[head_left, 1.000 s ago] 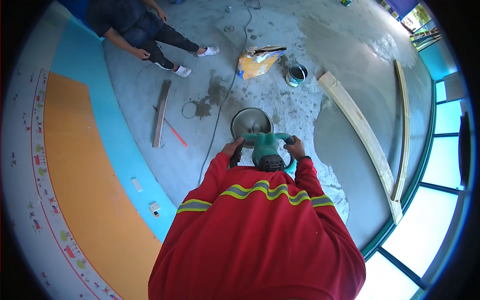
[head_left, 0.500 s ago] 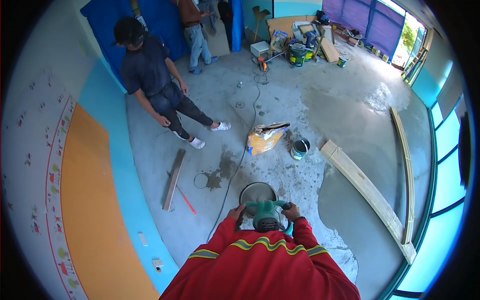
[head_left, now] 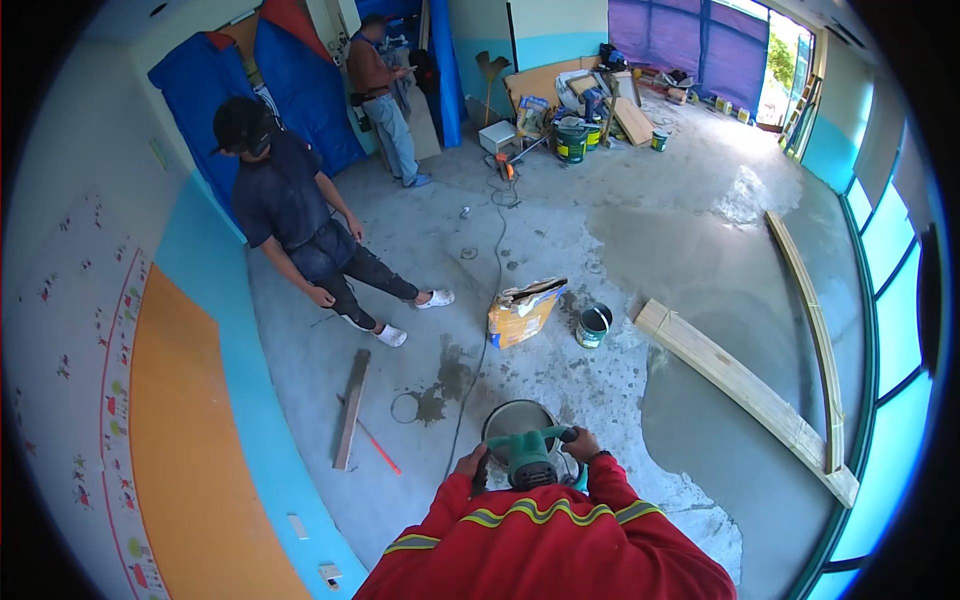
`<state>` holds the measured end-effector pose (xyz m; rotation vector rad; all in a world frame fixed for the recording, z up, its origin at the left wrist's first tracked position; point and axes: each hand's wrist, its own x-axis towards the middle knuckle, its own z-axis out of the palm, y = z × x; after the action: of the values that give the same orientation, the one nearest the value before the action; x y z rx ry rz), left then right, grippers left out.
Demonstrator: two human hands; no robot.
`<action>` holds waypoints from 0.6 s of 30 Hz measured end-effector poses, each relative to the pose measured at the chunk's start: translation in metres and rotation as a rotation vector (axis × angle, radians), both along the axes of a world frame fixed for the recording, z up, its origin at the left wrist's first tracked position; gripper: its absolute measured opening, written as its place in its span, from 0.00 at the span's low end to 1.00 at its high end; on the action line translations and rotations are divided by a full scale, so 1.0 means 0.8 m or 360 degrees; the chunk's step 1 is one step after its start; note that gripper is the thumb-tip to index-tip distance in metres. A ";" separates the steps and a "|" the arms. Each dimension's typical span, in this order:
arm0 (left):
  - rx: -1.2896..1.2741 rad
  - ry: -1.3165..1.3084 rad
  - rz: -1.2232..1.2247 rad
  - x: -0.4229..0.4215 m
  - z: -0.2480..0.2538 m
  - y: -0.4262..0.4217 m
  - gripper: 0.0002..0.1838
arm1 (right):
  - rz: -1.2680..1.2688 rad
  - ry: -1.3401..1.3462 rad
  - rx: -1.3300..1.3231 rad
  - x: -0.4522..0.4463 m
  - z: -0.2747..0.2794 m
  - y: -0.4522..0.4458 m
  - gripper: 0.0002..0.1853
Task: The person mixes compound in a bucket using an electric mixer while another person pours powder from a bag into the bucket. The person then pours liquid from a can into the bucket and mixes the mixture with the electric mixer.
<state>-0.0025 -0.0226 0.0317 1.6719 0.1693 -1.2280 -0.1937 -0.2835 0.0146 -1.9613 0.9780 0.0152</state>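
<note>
My left hand (head_left: 471, 463) is wrapped around the left handle of a green electric mortar mixer (head_left: 529, 458). On the opposite handle, my right hand (head_left: 581, 445) is closed in the same way, with a dark band at the wrist. The mixer stands over a round bucket (head_left: 488, 424) that holds grey wet mix. Its shaft and paddle are mostly hidden by the motor body. Beyond the bucket sits an open orange and white paper bag (head_left: 522, 322), and right of the bag a dark green pail (head_left: 592, 328) with a wire handle.
A person (head_left: 300, 215) in dark clothes stands at left; another person (head_left: 383, 100) is farther back. A power cable (head_left: 472, 400) runs along the floor. Long wooden planks (head_left: 735, 385) lie at right on smooth grey screed (head_left: 690, 455). A narrow board (head_left: 351, 410) and red stick (head_left: 381, 449) lie left.
The view has tilted up, so floor objects sit lower in the picture and more of the back wall shows. Both hands stay on the mixer handles over the bucket.
</note>
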 end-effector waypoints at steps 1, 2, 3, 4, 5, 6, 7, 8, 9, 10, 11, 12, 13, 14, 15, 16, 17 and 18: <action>-0.0011 0.0001 0.0010 -0.001 0.001 0.001 0.34 | 0.0005 -0.0004 -0.0030 0.000 0.001 0.000 0.26; -0.0019 -0.0001 0.0019 -0.001 0.001 0.002 0.34 | 0.0009 -0.0010 -0.0056 0.000 0.001 0.001 0.26; -0.0046 0.0014 0.0034 0.001 0.001 0.003 0.34 | 0.0013 -0.0033 -0.0029 0.003 0.001 0.002 0.26; -0.0073 0.0035 0.0050 0.002 0.000 0.003 0.33 | 0.0016 -0.0049 -0.0001 0.003 0.002 0.000 0.26; -0.0100 0.0067 0.0069 -0.004 -0.002 0.004 0.33 | 0.0023 -0.0055 0.0026 -0.002 0.004 0.000 0.26; -0.0080 0.0041 0.0060 -0.006 -0.004 0.003 0.33 | 0.0014 -0.0026 0.0005 -0.004 0.005 0.001 0.26; -0.0064 0.0008 0.0050 -0.002 -0.006 0.001 0.33 | 0.0003 -0.0006 -0.0020 -0.001 0.004 0.000 0.26; -0.0047 -0.0020 0.0041 -0.003 -0.010 -0.001 0.33 | -0.0005 0.0021 -0.0044 -0.002 0.003 -0.001 0.27; -0.0053 0.0005 0.0046 -0.007 -0.015 -0.002 0.33 | 0.0004 0.0026 -0.0017 -0.008 0.001 -0.004 0.27; -0.0052 0.0029 0.0052 -0.008 -0.012 -0.004 0.33 | 0.0014 0.0031 0.0016 -0.009 0.008 -0.005 0.27; -0.0044 0.0049 0.0055 -0.005 -0.009 -0.003 0.33 | 0.0020 0.0033 0.0056 -0.006 0.012 -0.004 0.26; -0.0056 0.0069 0.0053 -0.008 -0.007 -0.002 0.34 | 0.0013 0.0032 0.0073 -0.008 0.014 -0.003 0.26; -0.0070 0.0087 0.0052 -0.010 -0.006 -0.002 0.34 | 0.0008 0.0030 0.0089 -0.009 0.014 -0.005 0.26; -0.0083 0.0089 0.0045 -0.006 -0.003 -0.002 0.34 | -0.0004 0.0011 0.0106 -0.005 0.013 -0.005 0.26; -0.0063 0.0075 0.0017 -0.007 0.000 -0.002 0.35 | 0.0002 0.0001 0.0084 -0.004 0.013 -0.004 0.26; -0.0072 0.0090 0.0037 -0.010 -0.004 -0.002 0.36 | 0.0012 0.0004 0.0071 -0.005 0.014 -0.007 0.26; -0.0078 0.0096 0.0053 -0.009 -0.007 -0.001 0.36 | 0.0019 -0.0001 0.0060 -0.002 0.014 -0.007 0.26; -0.0087 0.0101 0.0067 -0.008 -0.009 0.001 0.36 | 0.0024 -0.0008 0.0047 0.000 0.015 -0.006 0.26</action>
<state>-0.0088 -0.0216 0.0248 1.5759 0.2076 -1.2442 -0.1934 -0.2886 0.0269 -1.9404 0.9546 0.0328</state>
